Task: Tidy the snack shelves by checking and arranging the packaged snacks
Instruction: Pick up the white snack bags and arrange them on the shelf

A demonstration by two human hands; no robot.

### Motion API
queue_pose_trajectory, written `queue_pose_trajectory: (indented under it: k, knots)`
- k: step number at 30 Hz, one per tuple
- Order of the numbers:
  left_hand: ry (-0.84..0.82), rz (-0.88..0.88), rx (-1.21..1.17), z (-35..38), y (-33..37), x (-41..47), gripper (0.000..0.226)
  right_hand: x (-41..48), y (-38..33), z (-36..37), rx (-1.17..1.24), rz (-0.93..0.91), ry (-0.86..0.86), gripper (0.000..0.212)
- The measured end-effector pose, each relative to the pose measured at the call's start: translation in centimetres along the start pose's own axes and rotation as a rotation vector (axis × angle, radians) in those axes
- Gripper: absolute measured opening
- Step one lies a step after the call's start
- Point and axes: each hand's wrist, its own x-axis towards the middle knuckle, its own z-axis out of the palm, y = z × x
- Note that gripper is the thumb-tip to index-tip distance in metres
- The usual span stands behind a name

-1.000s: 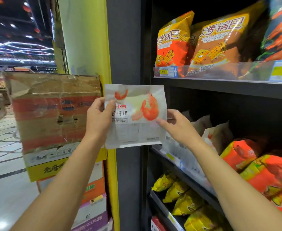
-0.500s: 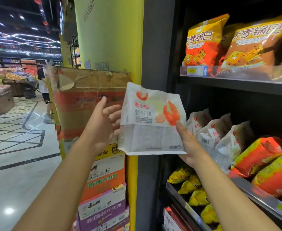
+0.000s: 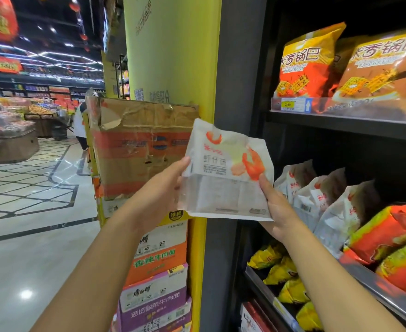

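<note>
Head view, where it is: we hold the white shrimp-cracker bag (image 3: pixel 228 173) up in front of the shelf post, to the left of the matching white bags (image 3: pixel 317 195) on the middle shelf (image 3: pixel 377 292).
Left hand (image 3: pixel 163 188): its thumb presses the bag's left edge, and the fingers go behind the bag, so it is grasping it.
Right hand (image 3: pixel 276 207): it cups the lower right corner with the thumb on the front, also grasping.
Handling: we judge the bag light, puffed with air and crinkly. The contents are likely brittle, so squeezing the middle risks crushing them.
Where to hold: the side seams and bottom corners seem best, as now.
Materials: the film is matt and paper-like, with a clear lower window and orange shrimp print.
Neighbours: glossy orange rice-crust bags (image 3: pixel 302 65) stand above, and a battered cardboard box (image 3: pixel 144 144) is on the left.
</note>
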Motion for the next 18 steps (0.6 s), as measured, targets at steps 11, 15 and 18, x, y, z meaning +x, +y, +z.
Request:
queue_pose_trajectory:
  k: [11, 15, 18]
  knots:
    - [0.166, -0.102, -0.337, -0.1, -4.7, 3.7, 0.036, -0.4, -4.1, -0.7, -0.238, -0.107, -0.057, 0.081]
    - [0.243, -0.112, -0.512, -0.3, -6.0, 4.6, 0.052, -0.6, -5.7, -1.1, -0.336, -0.140, -0.081, 0.080]
    - [0.249, -0.098, -0.493, 0.2, -5.5, 5.0, 0.050, -0.5, -6.3, -1.0, -0.385, -0.132, -0.081, 0.077]
